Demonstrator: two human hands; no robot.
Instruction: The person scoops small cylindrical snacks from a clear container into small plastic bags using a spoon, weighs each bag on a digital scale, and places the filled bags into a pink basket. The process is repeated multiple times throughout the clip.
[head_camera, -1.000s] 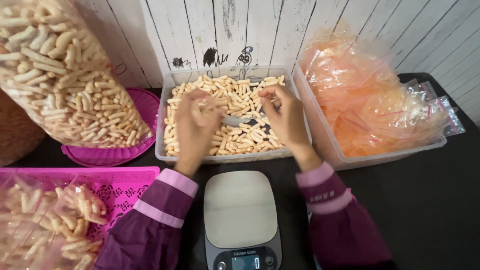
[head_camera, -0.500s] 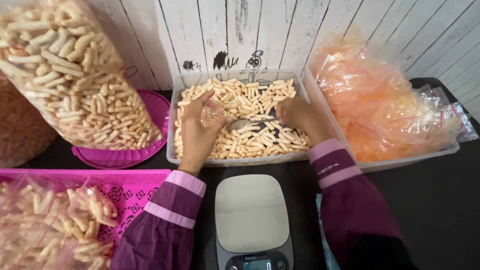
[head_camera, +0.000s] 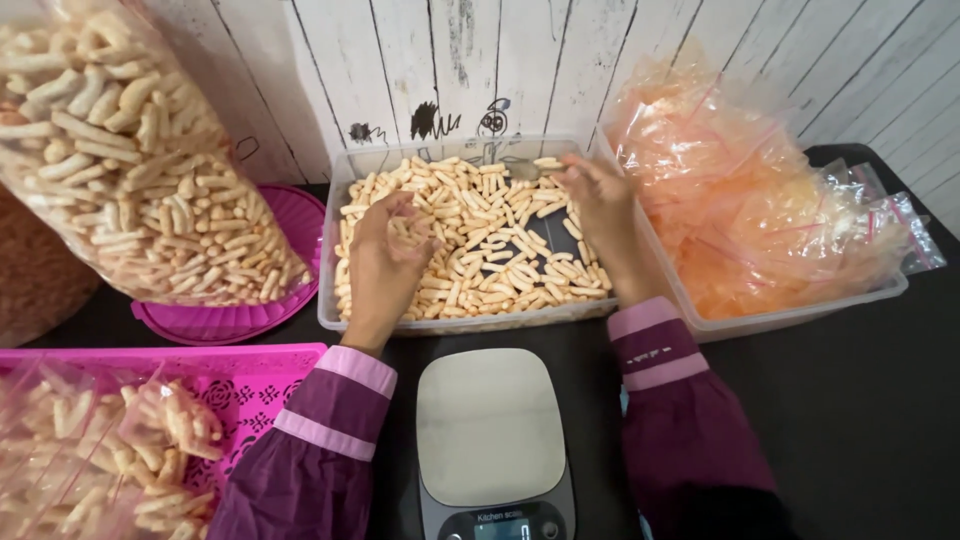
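A clear plastic tub (head_camera: 430, 322) holds pale stick-shaped snacks (head_camera: 490, 245) at the middle of the dark table. My left hand (head_camera: 385, 255) is inside the tub on its left side, cupped around a few snack sticks. My right hand (head_camera: 600, 205) reaches to the tub's far right corner, with its fingers closed on a small grey scoop (head_camera: 525, 172) that is mostly hidden. Both arms wear purple sleeves with pink cuffs. A grey kitchen scale (head_camera: 488, 425) with nothing on its platform stands in front of the tub, between my forearms.
A big clear bag of the same snacks (head_camera: 130, 170) stands on a round pink tray (head_camera: 240, 322) at the left. A pink basket (head_camera: 255, 372) with filled bags sits at the lower left. A second tub (head_camera: 800, 315) of orange-tinted plastic bags (head_camera: 740, 200) is on the right, against a white plank wall.
My right hand has moved from the tub's middle toward its far right corner, taking the scoop along. My left hand has drawn back to the tub's left side with snacks in it.
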